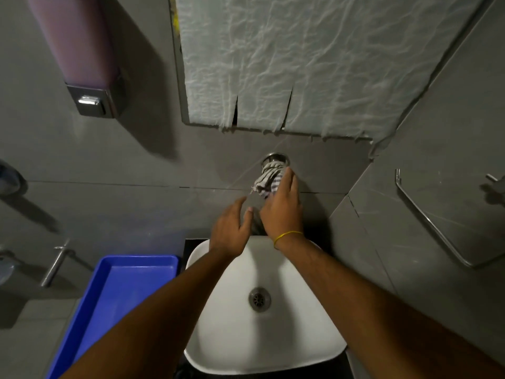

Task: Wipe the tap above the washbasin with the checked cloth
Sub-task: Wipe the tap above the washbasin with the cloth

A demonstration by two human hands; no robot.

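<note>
The right hand (282, 206) presses the checked cloth (267, 180) around the tap (274, 159), just below the round chrome flange where the tap leaves the grey wall, straight above the washbasin (262, 337). Its fingers (289, 177) curl over the bunched cloth and grip it against the tap body; most of the spout is hidden under cloth and hand, so how far the wrap goes round cannot be told. The left hand (231, 231) hovers just left of and below the tap, fingers spread and released, touching neither cloth nor metal as far as can be seen.

The step in hand looks like the rubbing of the tap's stem near the wall. To do it well, the cloth should stay wrapped fully round the pipe, and the right hand should twist and slide it from the flange outward toward the spout end over the washbasin, so that the underside is reached too. The loose corner hanging left of the tap would best be gathered in, perhaps by the free left hand, which could also steady the spout. Pressure should be firm but not levering, since the tap stands out from the wall alone. The blue tray (123, 285) left of the washbasin plays no part
</note>
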